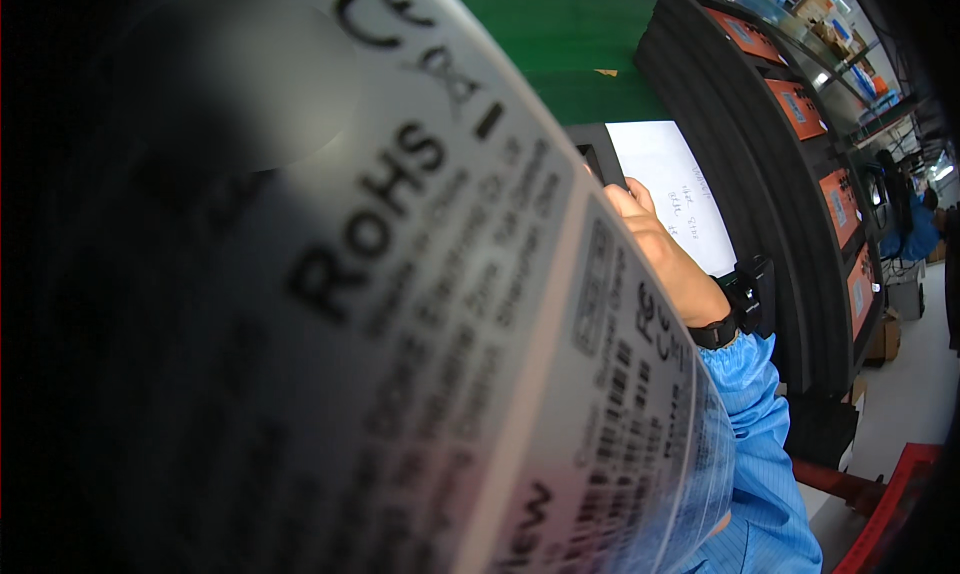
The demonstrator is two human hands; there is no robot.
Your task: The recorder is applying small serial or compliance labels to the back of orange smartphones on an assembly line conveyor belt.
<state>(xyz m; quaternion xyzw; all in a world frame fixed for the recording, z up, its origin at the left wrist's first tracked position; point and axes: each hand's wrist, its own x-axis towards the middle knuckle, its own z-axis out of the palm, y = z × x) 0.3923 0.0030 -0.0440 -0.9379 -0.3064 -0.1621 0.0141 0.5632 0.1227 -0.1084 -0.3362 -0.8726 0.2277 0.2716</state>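
A large white printed package (pixel 400 304) is held very close to the camera, blurred, filling the left and middle of the view. The left hand is hidden. Right of it, the right hand (pixel 650 239) reaches past its edge toward a dark tray (pixel 600 154); whether its fingers grip cannot be told. A white sheet (pixel 670 189) lies on the green tabletop (pixel 560 44).

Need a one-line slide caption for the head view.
Printed clear bag held close fills the lens; right hand in blue sleeve reaches toward a black tray beside white paper.
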